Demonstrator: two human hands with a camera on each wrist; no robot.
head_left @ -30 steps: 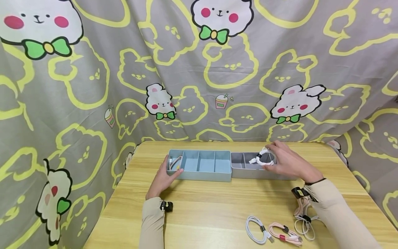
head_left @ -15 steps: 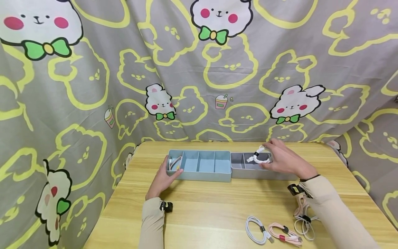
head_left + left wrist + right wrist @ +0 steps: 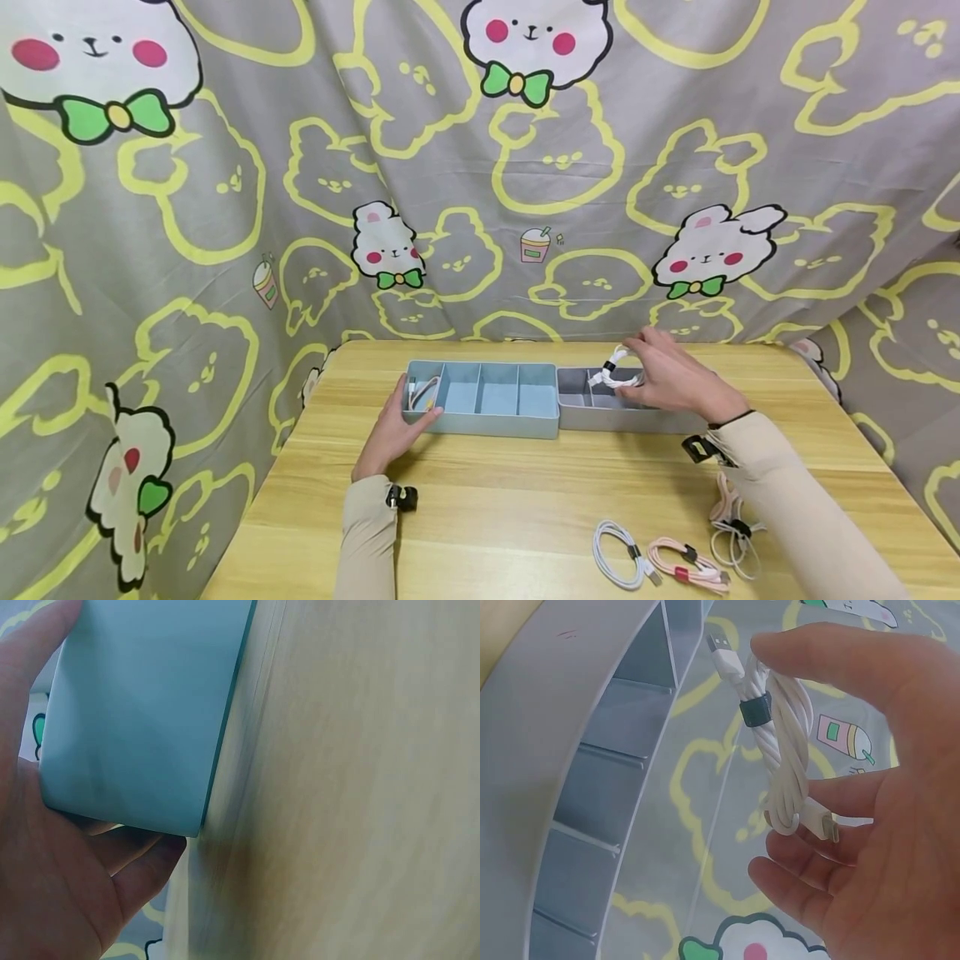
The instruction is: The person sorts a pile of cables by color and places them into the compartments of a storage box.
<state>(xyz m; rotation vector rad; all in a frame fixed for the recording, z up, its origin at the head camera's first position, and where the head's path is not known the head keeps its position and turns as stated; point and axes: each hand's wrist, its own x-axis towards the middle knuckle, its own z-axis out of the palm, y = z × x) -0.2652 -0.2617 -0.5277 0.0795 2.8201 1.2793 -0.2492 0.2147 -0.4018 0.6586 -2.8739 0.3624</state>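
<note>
In the head view, my right hand [image 3: 675,375] pinches a coiled white USB cable [image 3: 621,368] above the grey divided box [image 3: 622,419]. The right wrist view shows the cable's coil [image 3: 789,757] bound with a dark strap, its USB plug pointing away from the palm. My left hand [image 3: 393,429] grips the left end of the light blue divided box [image 3: 495,425], thumb over the front rim and fingers around the end wall. Inside that box's leftmost compartment lies a pinkish cable [image 3: 426,390].
At the table's front right lie a coiled white cable [image 3: 617,567], a pink cable [image 3: 686,562] and another white cable [image 3: 738,550], partly near my right sleeve. A patterned curtain [image 3: 480,167] hangs behind the wooden table [image 3: 480,508]. Both boxes stand end to end.
My right hand has moved left over the grey box, carrying the white cable with it. My left hand and the blue box have stayed put.
</note>
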